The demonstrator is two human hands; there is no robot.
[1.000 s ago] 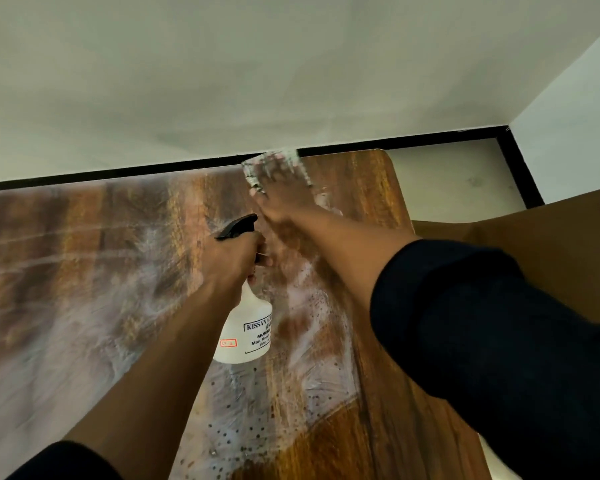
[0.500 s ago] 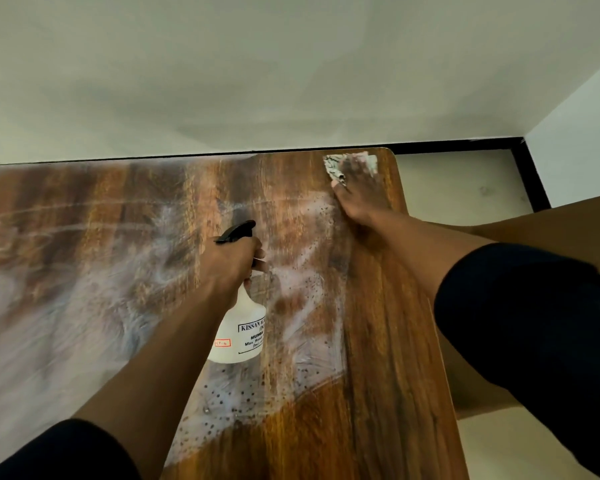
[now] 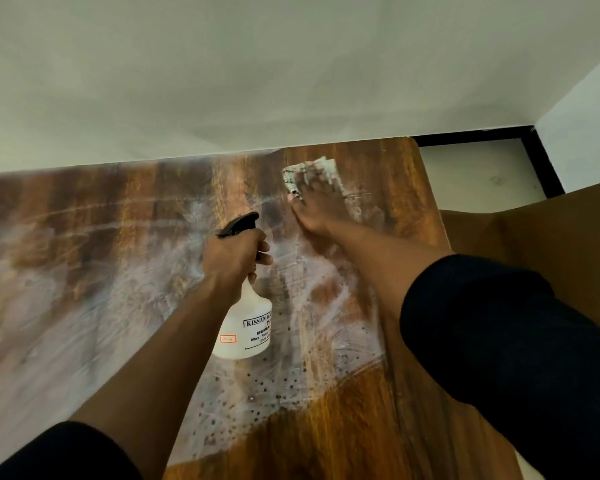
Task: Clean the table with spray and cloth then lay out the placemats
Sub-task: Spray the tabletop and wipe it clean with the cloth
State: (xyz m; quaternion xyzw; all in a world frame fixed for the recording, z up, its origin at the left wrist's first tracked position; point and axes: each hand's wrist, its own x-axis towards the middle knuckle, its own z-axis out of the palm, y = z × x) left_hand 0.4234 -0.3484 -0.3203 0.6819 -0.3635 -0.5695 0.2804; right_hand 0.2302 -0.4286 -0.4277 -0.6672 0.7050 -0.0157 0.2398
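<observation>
The spray bottle (image 3: 245,323) hangs just above the wet middle of the desk (image 3: 378,427), gripped at its neck by the left hand (image 3: 234,259), whose fingers curl round the neck under the black trigger head (image 3: 239,225). It looks like thin white plastic: light, fairly rigid, likely slick where mist has settled on it, so the narrow neck below the trigger is the sound place to hold it, as it is held now. Its long axis is tilted, with the base toward the near edge of the desk and the trigger head away from it; the nozzle points toward the far edge of the desk and slightly left.

The cloth (image 3: 309,173) lies flat on the desk beyond the spray bottle, near the far right corner. The right hand (image 3: 321,209) presses on it with fingers laid out straight. It is soft and limp, probably damp, and should bunch if dragged by 1 corner, so a flat palm on top suits it best. It is too blurred to give an axis.

White streaks and droplets cover the desk round the spray bottle; the near right part looks dry.
</observation>
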